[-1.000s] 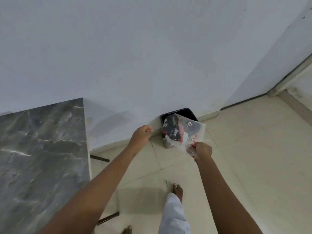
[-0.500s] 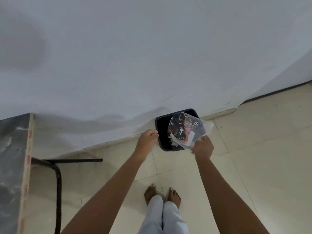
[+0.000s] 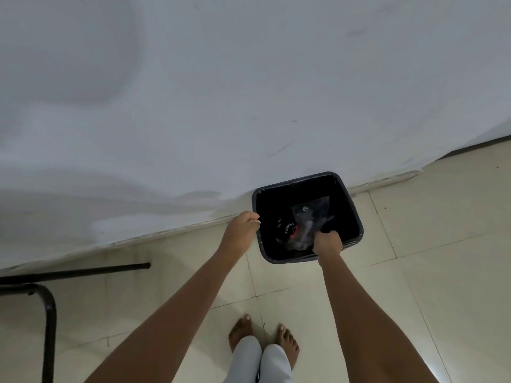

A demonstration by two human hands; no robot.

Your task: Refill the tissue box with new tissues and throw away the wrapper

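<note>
While a person stands barefoot on the pale tiled floor [image 3: 414,286], a black rectangular plastic waste bin [image 3: 355,214] sits against the white wall [image 3: 249,78]. Beside its left rim hovers the left hand [image 3: 240,230], fingers loosely curled around nothing. Inside the bin, the right hand [image 3: 327,241] appears clenched on the crumpled clear printed tissue wrapper [image 3: 307,222], already below the rim. Disposal looks nearly complete, pending release; the tissue box is out of view.
</note>
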